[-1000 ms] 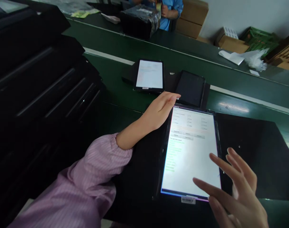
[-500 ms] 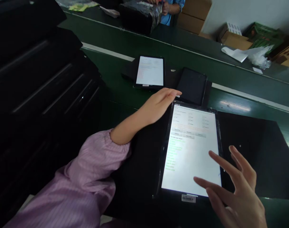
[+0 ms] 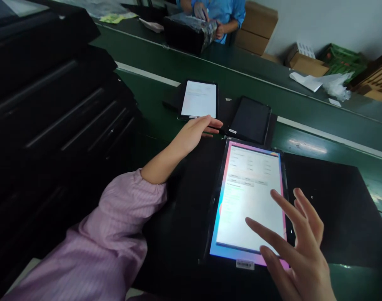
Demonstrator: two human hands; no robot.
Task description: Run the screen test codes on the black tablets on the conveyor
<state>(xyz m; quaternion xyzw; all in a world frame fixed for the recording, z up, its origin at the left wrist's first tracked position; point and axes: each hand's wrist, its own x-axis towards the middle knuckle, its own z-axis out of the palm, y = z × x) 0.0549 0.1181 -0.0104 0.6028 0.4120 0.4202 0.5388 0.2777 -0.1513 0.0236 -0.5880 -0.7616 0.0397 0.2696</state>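
Observation:
A large tablet (image 3: 241,205) lies in front of me, its screen lit with a shrunken page over a pink and blue background. Over its lower right part hovers my right hand (image 3: 304,246), fingers spread; whether the index fingertip touches the glass I cannot tell. My left hand (image 3: 194,131) is open beyond the tablet's upper left corner, holding nothing, its fingers stretched to the right. Just past it stands a lit tablet (image 3: 199,98) with a white page. To the right of that rests a dark-screened tablet (image 3: 251,119) with a small label.
Black trays or panels (image 3: 53,96) are stacked high at the left. Across the green bench (image 3: 153,62), a person in blue (image 3: 225,16) handles a plastic-wrapped black box (image 3: 187,33). Crumpled plastic (image 3: 337,85), cardboard boxes (image 3: 256,27) and a green crate (image 3: 341,60) are at the back right.
The large tablet's page has shrunk, showing a coloured background around it. My left hand has drawn back leftward from the tablet's top corner. The right hand has shifted slightly left.

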